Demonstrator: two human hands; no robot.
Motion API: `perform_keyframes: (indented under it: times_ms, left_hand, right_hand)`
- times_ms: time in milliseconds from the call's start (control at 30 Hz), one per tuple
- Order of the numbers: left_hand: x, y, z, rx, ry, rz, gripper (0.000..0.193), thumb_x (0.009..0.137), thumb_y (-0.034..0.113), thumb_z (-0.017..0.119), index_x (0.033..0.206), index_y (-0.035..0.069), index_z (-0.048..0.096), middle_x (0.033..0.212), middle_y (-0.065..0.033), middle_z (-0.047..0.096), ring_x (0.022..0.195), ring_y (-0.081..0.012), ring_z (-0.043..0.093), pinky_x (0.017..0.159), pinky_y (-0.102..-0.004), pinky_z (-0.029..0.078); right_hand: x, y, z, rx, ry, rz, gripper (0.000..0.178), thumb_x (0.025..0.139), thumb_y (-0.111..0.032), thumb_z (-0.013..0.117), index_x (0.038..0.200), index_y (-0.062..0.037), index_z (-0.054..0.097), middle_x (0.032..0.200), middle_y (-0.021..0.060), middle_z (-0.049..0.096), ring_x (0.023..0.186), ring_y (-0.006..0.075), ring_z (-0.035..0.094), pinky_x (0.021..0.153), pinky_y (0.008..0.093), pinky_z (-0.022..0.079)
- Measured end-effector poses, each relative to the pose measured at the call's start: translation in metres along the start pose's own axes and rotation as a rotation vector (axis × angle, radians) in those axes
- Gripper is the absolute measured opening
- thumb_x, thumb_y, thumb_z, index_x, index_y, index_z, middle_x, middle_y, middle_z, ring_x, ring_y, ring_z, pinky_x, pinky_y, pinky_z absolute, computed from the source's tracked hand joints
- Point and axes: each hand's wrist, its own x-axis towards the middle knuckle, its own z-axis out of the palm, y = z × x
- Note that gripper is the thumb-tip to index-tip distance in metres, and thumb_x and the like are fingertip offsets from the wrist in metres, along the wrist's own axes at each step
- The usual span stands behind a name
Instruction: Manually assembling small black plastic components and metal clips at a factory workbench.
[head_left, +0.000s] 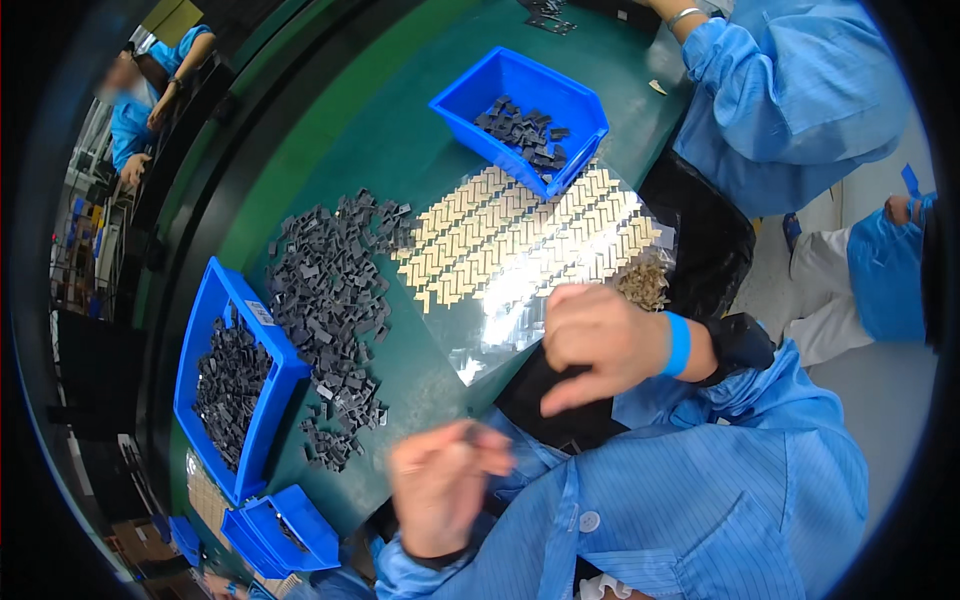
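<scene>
My left hand [436, 490] is raised over the near table edge, blurred, its thumb and fingers pinched together. Something small and dark seems to be at the fingertips, too smeared to name. My right hand [605, 342] hovers by the near right corner of a clear plastic sheet [462, 350], fingers curled and thumb held apart, with nothing visible in it. Rows of small tan L-shaped and rectangular pieces [500, 235] cover the sheet. Left of it spreads a heap of small dark grey plastic parts [325, 290]. A mound of beige scraps [643, 283] lies beyond my right wrist.
A blue bin [590, 110] with dark parts stands on the sheet's far edge. Another blue bin [290, 372], full of dark parts, is at the left, with a smaller blue bin [318, 530] nearer. A co-worker's blue sleeve [740, 80] is at the far right; black bag [700, 235] hangs nearby.
</scene>
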Motion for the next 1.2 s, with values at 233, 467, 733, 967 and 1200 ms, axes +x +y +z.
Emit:
perform_keyframes:
  times_ms: [233,467,733,967,1200]
  left_hand:
    - [-0.002,0.134,-0.099,0.869,0.729,0.875,0.031,0.08,0.001,0.059,0.11,-0.003,0.056,0.112,-0.0174,0.056,0.094,-0.0206,0.059,0.08,-0.0274,0.048]
    - [0.046,0.1,-0.073,1.961,0.413,0.789,0.052,0.071,0.003,0.066,0.12,0.004,0.051,0.131,-0.017,0.043,0.123,-0.0332,0.039,0.101,-0.041,0.029]
    - [0.102,0.014,-0.014,1.88,-0.309,0.565,0.064,0.071,0.012,0.068,0.129,0.008,0.043,0.125,-0.0086,0.051,0.122,-0.0282,0.041,0.103,-0.0566,0.013]
    - [0.113,0.007,-0.015,1.829,-0.308,0.612,0.052,0.076,0.015,0.064,0.125,0.01,0.046,0.107,-0.004,0.061,0.111,-0.0246,0.051,0.102,-0.06,0.011]
    - [0.11,0.004,-0.013,1.79,-0.284,0.665,0.043,0.071,0.013,0.068,0.112,0.006,0.055,0.103,-0.0098,0.06,0.105,-0.0255,0.054,0.104,-0.0554,0.006]
  right_hand:
    - [0.001,0.0,-0.029,-0.213,0.093,0.24,0.012,0.072,-0.007,0.069,0.073,-0.0018,0.058,0.069,0.008,0.057,0.06,0.0199,0.054,0.055,0.029,0.042]
    - [0.004,0.014,-0.005,-0.287,0.08,0.249,0.017,0.071,-0.01,0.068,0.083,-0.0033,0.058,0.077,0.0091,0.057,0.071,0.0261,0.057,0.063,0.0349,0.045]
    - [0.024,0.026,0.018,-0.298,-0.118,0.317,0.033,0.066,-0.013,0.07,0.095,-0.0031,0.056,0.09,0.0098,0.057,0.087,0.0283,0.054,0.076,0.0376,0.044]
    - [0.022,0.033,0.016,-0.345,-0.092,0.304,0.033,0.065,-0.012,0.07,0.094,-0.0033,0.057,0.092,0.0091,0.057,0.088,0.0278,0.055,0.075,0.0364,0.045]
    - [0.024,0.036,0.028,-0.358,0.002,0.227,0.018,0.069,-0.013,0.057,0.085,-0.0036,0.058,0.081,0.0131,0.059,0.079,0.0316,0.058,0.069,0.0396,0.048]
